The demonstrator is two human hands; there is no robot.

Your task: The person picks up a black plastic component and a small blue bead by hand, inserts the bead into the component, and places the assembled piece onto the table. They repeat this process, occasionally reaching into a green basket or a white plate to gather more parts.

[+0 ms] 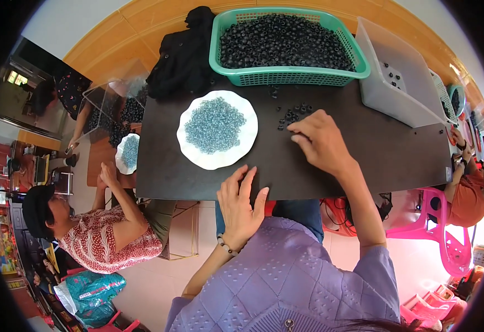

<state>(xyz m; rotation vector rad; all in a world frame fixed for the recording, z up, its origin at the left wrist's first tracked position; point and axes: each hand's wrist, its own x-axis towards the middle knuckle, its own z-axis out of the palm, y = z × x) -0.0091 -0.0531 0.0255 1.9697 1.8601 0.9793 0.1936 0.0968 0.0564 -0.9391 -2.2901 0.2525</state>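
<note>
On the dark table (353,174), my right hand (325,144) bends over a small scatter of black ring-like pieces (292,116). Its index finger and thumb are slightly apart beside the nearest pieces, and nothing shows between them; the other fingers are curled and partly hidden. My left hand (240,202) is at the table's near edge, open with fingers spread and holding nothing. Just beyond it stands a white wavy-rimmed plate (189,155) with a heap of small clear bluish pieces (215,126). A green basket (286,77) at the back holds many black pieces (286,41).
Black cloth (181,61) lies left of the basket. A translucent bin (413,102) at right has several black pieces inside. At left a person in a red patterned top (109,238) sits by another plate (122,160). A pink chair (430,221) stands at right.
</note>
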